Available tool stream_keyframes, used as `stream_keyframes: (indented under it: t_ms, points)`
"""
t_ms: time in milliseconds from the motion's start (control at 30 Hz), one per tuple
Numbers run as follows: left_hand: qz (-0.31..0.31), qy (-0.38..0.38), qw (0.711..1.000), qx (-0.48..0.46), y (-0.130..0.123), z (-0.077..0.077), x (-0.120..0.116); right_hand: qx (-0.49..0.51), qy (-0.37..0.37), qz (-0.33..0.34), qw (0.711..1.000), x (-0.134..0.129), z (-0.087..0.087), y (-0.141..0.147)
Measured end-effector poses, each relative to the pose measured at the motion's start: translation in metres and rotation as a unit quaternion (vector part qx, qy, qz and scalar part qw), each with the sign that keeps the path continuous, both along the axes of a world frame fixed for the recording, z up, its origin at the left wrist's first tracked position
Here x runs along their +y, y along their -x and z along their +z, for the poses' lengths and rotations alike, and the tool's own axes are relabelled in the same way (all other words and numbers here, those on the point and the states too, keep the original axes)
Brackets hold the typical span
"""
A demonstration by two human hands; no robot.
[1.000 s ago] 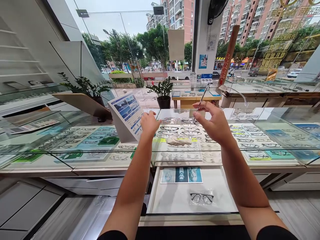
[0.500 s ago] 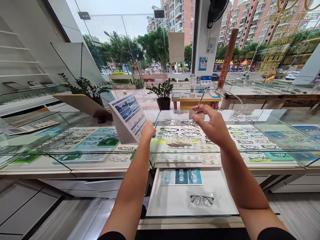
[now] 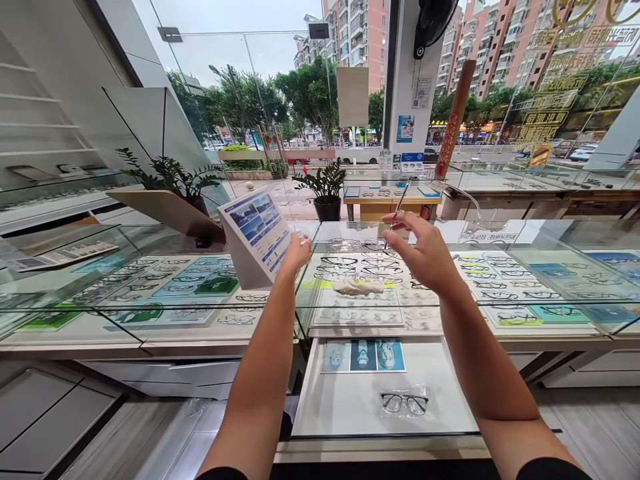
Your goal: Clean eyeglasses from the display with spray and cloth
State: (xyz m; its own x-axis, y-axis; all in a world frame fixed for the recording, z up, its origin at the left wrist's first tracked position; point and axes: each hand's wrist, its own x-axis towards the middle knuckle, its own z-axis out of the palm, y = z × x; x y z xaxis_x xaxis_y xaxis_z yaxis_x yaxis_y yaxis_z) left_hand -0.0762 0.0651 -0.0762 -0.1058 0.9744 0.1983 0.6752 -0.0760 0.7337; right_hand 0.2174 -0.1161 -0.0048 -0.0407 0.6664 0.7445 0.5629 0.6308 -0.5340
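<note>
My right hand (image 3: pixel 420 250) is raised over the glass counter, its thumb and fingers pinched on a pair of glasses (image 3: pixel 401 200) seen edge-on. Just right of the standing printed card (image 3: pixel 259 233), my left hand (image 3: pixel 299 251) has its fingers curled together around something small and pale, too small to make out. A crumpled pale cloth (image 3: pixel 357 287) lies on the glass between my forearms. Below, in the pulled-out drawer (image 3: pixel 345 407), black-framed glasses (image 3: pixel 404 403) rest in a clear bag near a picture strip (image 3: pixel 363 355).
Rows of eyeglasses (image 3: pixel 505 277) lie beneath the glass counter top. A potted plant (image 3: pixel 327 190) stands behind the counter, and a tilted brown board (image 3: pixel 165 212) is at the left. Beyond the counter is a low display table (image 3: pixel 390 199).
My left hand has risen slightly, and a small pale thing now shows at its fingertips. The glasses in my right hand have tilted a little; that hand has barely shifted.
</note>
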Motion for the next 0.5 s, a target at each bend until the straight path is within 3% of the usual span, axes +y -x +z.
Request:
stream_keyframes:
  t_ms: [100, 233, 333, 500]
  points:
    - [-0.104, -0.004, 0.990, -0.090, -0.006, 0.021, -0.012, 0.002, 0.004, 0.001, 1.000, 0.001, -0.001, -0.001]
    - [-0.320, -0.008, 0.897, -0.304, -0.015, 0.049, -0.042, 0.002, 0.012, 0.005, 1.000, 0.001, -0.001, -0.001]
    - [-0.364, -0.019, 0.861, -0.354, -0.027, 0.064, -0.068, 0.003, 0.015, 0.007, 1.000, 0.003, -0.002, 0.000]
    - [-0.391, 0.021, 0.838, -0.379, -0.045, 0.076, -0.096, 0.015, 0.026, 0.014, 0.999, 0.008, -0.003, -0.001]
